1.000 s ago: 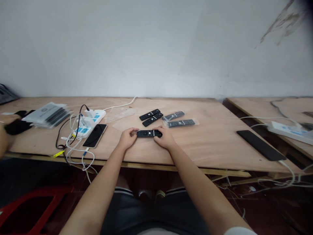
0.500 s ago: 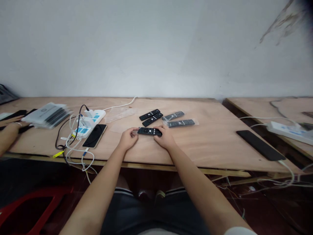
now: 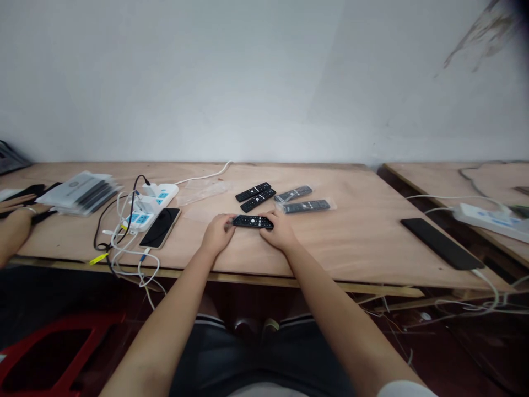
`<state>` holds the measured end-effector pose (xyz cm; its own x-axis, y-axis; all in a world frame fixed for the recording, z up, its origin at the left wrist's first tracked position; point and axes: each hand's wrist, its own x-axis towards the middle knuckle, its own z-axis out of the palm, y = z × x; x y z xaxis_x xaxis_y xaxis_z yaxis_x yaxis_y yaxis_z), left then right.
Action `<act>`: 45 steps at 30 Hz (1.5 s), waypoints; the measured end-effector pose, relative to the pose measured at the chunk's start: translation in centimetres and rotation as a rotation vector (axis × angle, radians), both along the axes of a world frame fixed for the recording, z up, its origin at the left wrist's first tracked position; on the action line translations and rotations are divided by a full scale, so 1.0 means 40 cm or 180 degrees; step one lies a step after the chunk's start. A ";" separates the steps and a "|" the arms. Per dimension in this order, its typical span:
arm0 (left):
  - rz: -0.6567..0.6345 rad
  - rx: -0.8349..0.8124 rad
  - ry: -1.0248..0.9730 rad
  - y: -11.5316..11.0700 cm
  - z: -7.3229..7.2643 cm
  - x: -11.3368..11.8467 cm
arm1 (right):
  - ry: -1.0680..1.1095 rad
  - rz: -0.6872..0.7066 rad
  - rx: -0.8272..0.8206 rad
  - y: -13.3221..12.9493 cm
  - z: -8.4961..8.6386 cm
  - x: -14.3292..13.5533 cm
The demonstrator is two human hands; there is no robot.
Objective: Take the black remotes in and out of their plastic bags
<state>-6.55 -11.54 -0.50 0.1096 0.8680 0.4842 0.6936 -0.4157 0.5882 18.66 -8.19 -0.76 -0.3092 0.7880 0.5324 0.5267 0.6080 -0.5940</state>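
A black remote control lies crosswise between my hands, low over the wooden table. My left hand is closed at its left end, where a bit of clear plastic shows by the fingers. My right hand grips the other end, thumb in front and fingers behind. Just beyond are two bare black remotes, one partly behind the other. To their right lie two more remotes in clear plastic sleeves, the upper and the lower.
Left of me are clear plastic sleeves, a phone and a white power strip with tangled cables. Farther left, another person's hand is near a stack of plastic-wrapped items. A dark phone charges at right.
The view has shifted very slightly. Both hands stay on the remote control in nearly the same place, and the other remotes have not moved.
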 end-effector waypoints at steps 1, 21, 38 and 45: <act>-0.0016 0.0061 0.0084 -0.001 -0.001 0.001 | -0.0003 0.0013 -0.0013 0.001 -0.001 0.000; 0.0186 0.0333 0.0601 -0.006 0.004 0.011 | 0.0054 0.0045 -0.0300 0.009 -0.005 0.004; 0.0424 0.0438 0.0895 -0.013 0.016 0.023 | 0.0042 0.0118 -0.0408 0.007 -0.001 0.001; 0.0416 0.0433 0.1104 -0.014 0.015 0.019 | 0.0023 0.0045 -0.0420 0.008 -0.003 0.000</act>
<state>-5.81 -12.10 0.10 0.1799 0.8159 0.5495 0.8937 -0.3689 0.2551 18.66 -7.87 -0.86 -0.3173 0.8470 0.4265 0.5141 0.5316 -0.6731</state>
